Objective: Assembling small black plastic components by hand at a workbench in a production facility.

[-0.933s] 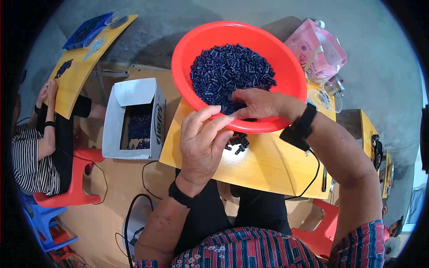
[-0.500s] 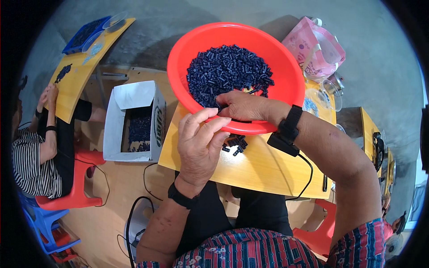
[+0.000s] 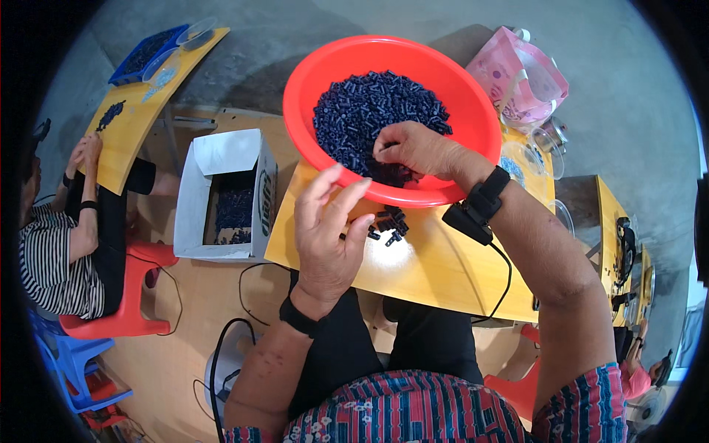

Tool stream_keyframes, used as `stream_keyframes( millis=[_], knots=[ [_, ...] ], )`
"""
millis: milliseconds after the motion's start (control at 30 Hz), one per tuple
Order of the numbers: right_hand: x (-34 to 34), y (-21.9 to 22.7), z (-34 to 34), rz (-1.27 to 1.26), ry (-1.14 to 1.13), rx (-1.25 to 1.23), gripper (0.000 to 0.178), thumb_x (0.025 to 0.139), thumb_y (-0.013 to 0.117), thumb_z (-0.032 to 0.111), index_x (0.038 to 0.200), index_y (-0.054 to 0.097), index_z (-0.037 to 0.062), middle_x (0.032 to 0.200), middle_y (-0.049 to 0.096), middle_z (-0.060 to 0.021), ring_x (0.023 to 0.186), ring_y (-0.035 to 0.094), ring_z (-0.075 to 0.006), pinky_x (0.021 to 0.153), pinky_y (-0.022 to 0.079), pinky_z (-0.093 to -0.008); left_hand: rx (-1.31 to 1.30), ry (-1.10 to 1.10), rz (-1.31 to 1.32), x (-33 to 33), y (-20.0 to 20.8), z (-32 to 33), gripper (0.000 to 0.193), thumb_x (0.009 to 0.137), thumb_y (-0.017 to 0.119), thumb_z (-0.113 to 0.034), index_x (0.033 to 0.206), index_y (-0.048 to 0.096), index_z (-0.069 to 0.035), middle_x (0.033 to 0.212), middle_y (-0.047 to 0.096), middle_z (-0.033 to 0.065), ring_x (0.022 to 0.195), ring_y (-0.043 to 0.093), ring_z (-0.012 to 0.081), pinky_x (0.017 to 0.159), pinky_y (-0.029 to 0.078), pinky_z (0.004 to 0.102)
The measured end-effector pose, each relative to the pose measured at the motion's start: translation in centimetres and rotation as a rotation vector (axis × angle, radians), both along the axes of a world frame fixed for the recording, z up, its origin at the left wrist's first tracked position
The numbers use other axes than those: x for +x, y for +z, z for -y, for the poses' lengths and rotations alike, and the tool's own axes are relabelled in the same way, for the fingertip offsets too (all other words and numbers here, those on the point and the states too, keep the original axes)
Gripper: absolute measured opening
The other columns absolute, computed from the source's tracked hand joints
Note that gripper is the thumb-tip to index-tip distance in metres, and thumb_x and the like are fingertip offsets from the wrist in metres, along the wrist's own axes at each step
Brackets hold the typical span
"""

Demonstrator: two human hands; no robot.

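Note:
A large red plastic basin [image 3: 473, 133] stands on the yellow table [image 3: 450, 258], with a heap of small dark-blue tube-like plastic pieces [image 3: 377, 111] inside it. Over the near part of the heap is my right hand [image 3: 417, 150], its fingers curled and pressed together; what they hold, if anything, is hidden. My left hand [image 3: 325, 236] is open at the basin's near left rim, fingers spread and pointing up, with nothing visible in it. Several loose dark pieces [image 3: 391, 221] lie on the table just below the rim, beside my left thumb.
A white cardboard box [image 3: 192, 225] with dark pieces inside stands left of the table. Right of the basin are a pink bag [image 3: 509, 81] and clear plastic tubs [image 3: 550, 151]. A black cable [image 3: 509, 277] hangs from my right wrist. At far left, another person [image 3: 59, 258] sits at a table.
My right hand has lifted from the near side of the heap and its fingers have curled in. My left fingers have come off the rim and spread apart.

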State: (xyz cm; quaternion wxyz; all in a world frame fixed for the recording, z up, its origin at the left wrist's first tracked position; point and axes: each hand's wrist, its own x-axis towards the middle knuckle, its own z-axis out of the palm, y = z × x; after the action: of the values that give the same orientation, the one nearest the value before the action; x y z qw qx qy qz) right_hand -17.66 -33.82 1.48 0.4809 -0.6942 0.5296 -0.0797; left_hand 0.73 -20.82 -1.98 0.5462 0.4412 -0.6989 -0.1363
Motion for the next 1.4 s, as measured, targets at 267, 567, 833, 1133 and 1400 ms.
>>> stream_keyframes(
  millis=[267, 567, 833, 1133, 1400],
  knots=[
    [-0.8, 2.6, -0.9, 0.282, -0.262, 0.126, 0.008, 0.091, 0.062, 0.02, 0.093, 0.062, 0.0122, 0.078, 0.055, 0.0063, 0.061, 0.049, -0.0041, 0.046, 0.037, -0.0187, 0.047, 0.046, 0.03, -0.1, -0.6, -1.8, 0.06, 0.068, 0.074, 0.004, 0.124, 0.057, -0.004, 0.133, 0.042, 0.0191, 0.12, 0.048, 0.0329, 0.101, 0.043, 0.0395],
    [-4.2, 4.4, -2.1, 0.857, -0.462, 0.267, 0.017, 0.093, 0.061, 0.018, 0.107, 0.059, 0.0084, 0.09, 0.057, -0.0061, 0.06, 0.047, -0.0047, 0.039, 0.03, -0.0135, 0.058, -0.018, 0.007, -1.2, -0.9, -3.7, 0.055, 0.068, 0.072, 0.006, 0.121, 0.057, -0.001, 0.134, 0.04, 0.0193, 0.12, 0.049, 0.0332, 0.102, 0.043, 0.0396],
    [-7.9, 6.7, -8.0, 1.083, -0.475, 0.239, 0.023, 0.095, 0.058, 0.014, 0.116, 0.055, 0.0062, 0.095, 0.053, -0.011, 0.061, 0.044, -0.0023, 0.04, 0.031, -0.0111, 0.054, -0.247, 0.036, -3.4, -1.4, -4.8, 0.055, 0.07, 0.069, 0.008, 0.122, 0.057, -0.001, 0.132, 0.043, 0.02, 0.114, 0.055, 0.0328, 0.098, 0.046, 0.0379],
    [-10.9, 1.4, -15.3, 1.006, -0.573, 0.244, 0.015, 0.093, 0.059, 0.015, 0.107, 0.058, 0.0074, 0.085, 0.059, -0.0031, 0.061, 0.047, -0.0023, 0.042, 0.031, -0.0132, 0.22, -0.429, 0.164, -7.3, -1.4, -5.8, 0.067, 0.074, 0.072, -0.006, 0.136, 0.047, -0.002, 0.14, 0.04, 0.0203, 0.127, 0.044, 0.0355, 0.103, 0.04, 0.0406],
    [-7.7, -5.5, -15.8, 0.493, -0.614, -0.085, 0.012, 0.091, 0.06, 0.014, 0.098, 0.059, 0.0043, 0.084, 0.064, -0.0052, 0.066, 0.057, -0.0126, 0.058, 0.046, -0.0262, 0.275, -0.356, 0.36, -9.6, -3.2, -4.0, 0.09, 0.073, 0.076, -0.019, 0.145, 0.024, 0.002, 0.143, 0.035, 0.0251, 0.133, 0.035, 0.04, 0.11, 0.03, 0.0439]
  ],
)
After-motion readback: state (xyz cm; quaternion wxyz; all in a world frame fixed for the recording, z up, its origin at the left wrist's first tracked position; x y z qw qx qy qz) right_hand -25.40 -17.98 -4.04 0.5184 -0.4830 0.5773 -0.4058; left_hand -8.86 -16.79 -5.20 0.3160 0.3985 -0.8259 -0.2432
